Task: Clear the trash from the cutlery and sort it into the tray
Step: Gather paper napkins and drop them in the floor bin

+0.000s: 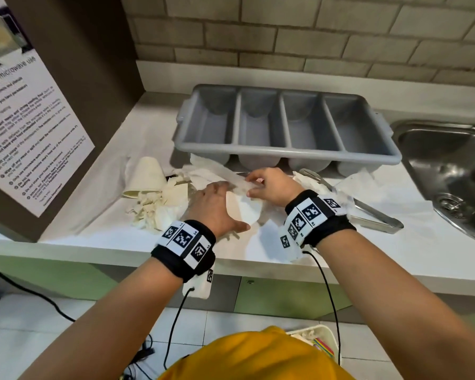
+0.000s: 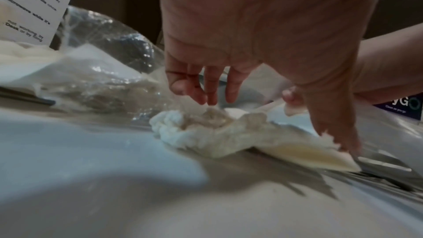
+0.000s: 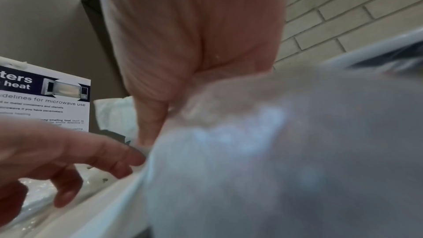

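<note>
An empty grey four-compartment cutlery tray [image 1: 285,127] stands at the back of the white counter. In front of it lies a heap of trash: a tipped paper cup [image 1: 146,176], torn paper scraps [image 1: 159,207], a clear plastic bag [image 2: 103,61] and crumpled tissue [image 2: 206,129]. Metal tongs [image 1: 373,212] lie at the right, partly under tissue. My left hand [image 1: 225,204] is spread, fingers and thumb resting on a white paper piece [image 1: 244,209]. My right hand [image 1: 254,185] pinches a white tissue strip [image 1: 236,179] just beyond it. Other cutlery is hidden under the heap.
A steel sink [image 1: 450,174] is sunk into the counter at the right. A brown cabinet with a microwave notice [image 1: 25,119] walls off the left side. On the floor below stands a small bin [image 1: 316,341] with scraps. Cables hang from both wrists.
</note>
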The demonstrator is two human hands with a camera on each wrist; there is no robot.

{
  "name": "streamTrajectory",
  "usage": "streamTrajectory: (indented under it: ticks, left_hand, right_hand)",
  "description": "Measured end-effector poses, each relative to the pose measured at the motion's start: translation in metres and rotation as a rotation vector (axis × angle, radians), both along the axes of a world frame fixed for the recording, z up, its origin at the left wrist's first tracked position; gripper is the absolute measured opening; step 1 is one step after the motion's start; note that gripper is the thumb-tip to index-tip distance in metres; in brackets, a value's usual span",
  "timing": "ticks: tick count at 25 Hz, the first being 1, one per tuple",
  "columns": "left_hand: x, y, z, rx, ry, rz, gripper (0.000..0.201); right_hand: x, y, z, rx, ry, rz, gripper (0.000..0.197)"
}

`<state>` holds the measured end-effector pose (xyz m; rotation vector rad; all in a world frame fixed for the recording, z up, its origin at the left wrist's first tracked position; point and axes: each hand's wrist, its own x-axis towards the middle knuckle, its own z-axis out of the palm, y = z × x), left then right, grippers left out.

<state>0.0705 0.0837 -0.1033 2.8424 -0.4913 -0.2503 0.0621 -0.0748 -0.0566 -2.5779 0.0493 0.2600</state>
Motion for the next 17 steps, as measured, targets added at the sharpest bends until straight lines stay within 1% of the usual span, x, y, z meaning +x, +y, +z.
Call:
streamTrajectory:
  ticks: [3, 5, 7, 9, 11, 14, 15, 17]
  left_hand:
    - [0.004, -0.003, 0.002, 0.040, 0.042, 0.002, 0.112]
    - [0.004, -0.003, 0.004, 0.018, 0.085, 0.025, 0.102]
    - [0.002, -0.002, 0.008, -0.010, 0.069, 0.046, 0.085]
    - [0.001, -0.001, 0.015, -0.043, 0.042, 0.052, 0.070]
    - [0.004, 0.001, 0.018, -0.146, 0.075, 0.062, 0.055]
    - [0.008, 0.005, 0.026, -0.425, 0.189, 0.151, 0.034]
    - [0.009, 0.006, 0.029, -0.468, 0.185, 0.172, 0.031]
    - [0.009, 0.008, 0.035, -0.490, 0.142, 0.180, 0.029]
  right_hand:
    - [0.000, 0.002, 0.001, 0.053, -0.134, -0.104, 0.022]
    - [0.000, 0.002, 0.005, 0.098, -0.195, -0.150, 0.014]
    - [-0.001, 0.001, 0.010, 0.128, -0.257, -0.174, 0.017]
    - [-0.004, 0.001, 0.015, 0.244, -0.308, -0.229, 0.024]
    - [-0.004, -0.003, 0.018, 0.287, -0.384, -0.274, 0.030]
    - [-0.003, -0.013, 0.019, 0.214, -0.428, -0.300, 0.026]
    - [-0.003, -0.017, 0.018, 0.195, -0.442, -0.318, 0.025]
    - [-0.006, -0.025, 0.018, 0.184, -0.488, -0.374, 0.026]
